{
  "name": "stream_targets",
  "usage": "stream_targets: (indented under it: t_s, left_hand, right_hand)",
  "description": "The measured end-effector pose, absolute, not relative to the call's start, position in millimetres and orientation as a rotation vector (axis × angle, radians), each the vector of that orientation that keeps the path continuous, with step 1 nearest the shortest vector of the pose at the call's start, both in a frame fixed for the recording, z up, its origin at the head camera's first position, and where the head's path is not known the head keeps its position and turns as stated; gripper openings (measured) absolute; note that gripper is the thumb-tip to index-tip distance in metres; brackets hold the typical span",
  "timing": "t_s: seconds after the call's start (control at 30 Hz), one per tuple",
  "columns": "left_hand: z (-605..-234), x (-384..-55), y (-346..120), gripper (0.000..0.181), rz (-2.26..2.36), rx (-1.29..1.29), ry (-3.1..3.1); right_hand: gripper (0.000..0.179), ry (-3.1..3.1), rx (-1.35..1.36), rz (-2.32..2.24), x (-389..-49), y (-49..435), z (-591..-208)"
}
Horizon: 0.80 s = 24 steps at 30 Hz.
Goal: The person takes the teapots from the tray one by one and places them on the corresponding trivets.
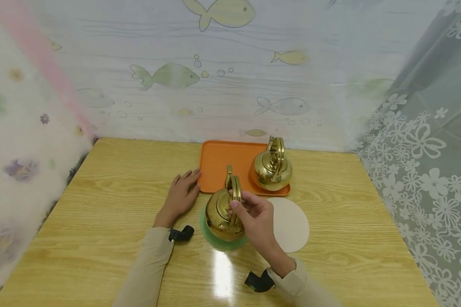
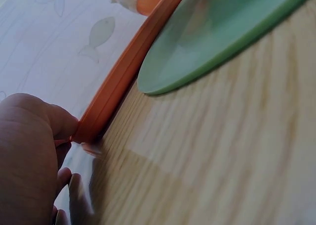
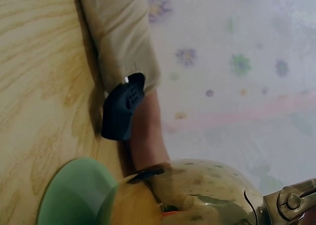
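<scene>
My right hand [image 1: 260, 219] grips the upright handle of a shiny gold kettle [image 1: 219, 217]. The kettle is over a round green mat [image 1: 209, 241]; in the left wrist view the mat's visible top [image 2: 207, 42] is bare, so the kettle appears lifted. My left hand [image 1: 179, 196] lies on the table with fingers extended at the left edge of an orange tray [image 1: 226, 157]. Its thumb touches the tray's corner [image 2: 91, 123] in the left wrist view. In the right wrist view the kettle's body [image 3: 207, 190] fills the bottom and the right hand is hidden.
A second gold kettle [image 1: 272, 170] stands on the right part of the tray. A round white mat [image 1: 292, 226] lies right of the green one, partly behind my right hand. Printed curtains [image 1: 169, 102] hang along the table's back and sides.
</scene>
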<state>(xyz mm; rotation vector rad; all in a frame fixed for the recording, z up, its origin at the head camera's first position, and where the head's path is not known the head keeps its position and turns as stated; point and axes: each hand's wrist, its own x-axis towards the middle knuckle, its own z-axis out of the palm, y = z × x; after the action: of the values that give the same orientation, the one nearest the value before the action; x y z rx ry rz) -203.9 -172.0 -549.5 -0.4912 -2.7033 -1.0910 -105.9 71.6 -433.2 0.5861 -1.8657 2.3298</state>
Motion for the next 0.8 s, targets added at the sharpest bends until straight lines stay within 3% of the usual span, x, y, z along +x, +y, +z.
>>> stream_targets:
  t_s: [0.8]
  left_hand:
    - [-536.0, -211.1, -171.6, 0.049, -1.067, -0.506, -2.716]
  right_hand:
    - [0.030, -1.819, 0.564, 2.330, -105.2, 72.8, -435.8]
